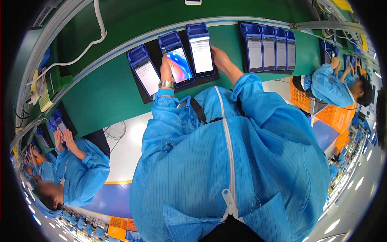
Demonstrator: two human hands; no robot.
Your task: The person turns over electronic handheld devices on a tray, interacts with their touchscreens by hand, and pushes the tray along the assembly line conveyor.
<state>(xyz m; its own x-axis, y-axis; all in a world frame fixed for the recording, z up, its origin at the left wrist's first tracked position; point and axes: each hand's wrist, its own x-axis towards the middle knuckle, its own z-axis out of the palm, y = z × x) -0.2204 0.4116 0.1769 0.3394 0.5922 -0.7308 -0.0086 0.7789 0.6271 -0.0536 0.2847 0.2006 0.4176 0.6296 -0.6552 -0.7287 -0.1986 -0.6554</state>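
Three blue handheld payment terminals lie in a row on a black mat (139,85) in front of me. The middle payment terminal (180,66) shows a colourful home screen. My left hand (166,70), with a metal watch and a blue band at the wrist, is closed round its left edge. The right-hand payment terminal (201,56) has a white screen with a few lines on it. My right hand (221,59) grips its right edge, its fingers partly hidden. To the left, a tilted payment terminal (147,76) with a white page lit is touched by neither hand.
Several more terminals (269,50) stand side by side on a dark mat to the right. The green bench (100,94) has a metal rail behind and a white cable (86,50) at left. Co-workers in blue smocks sit on both sides. Orange crates (300,97) stand at right.
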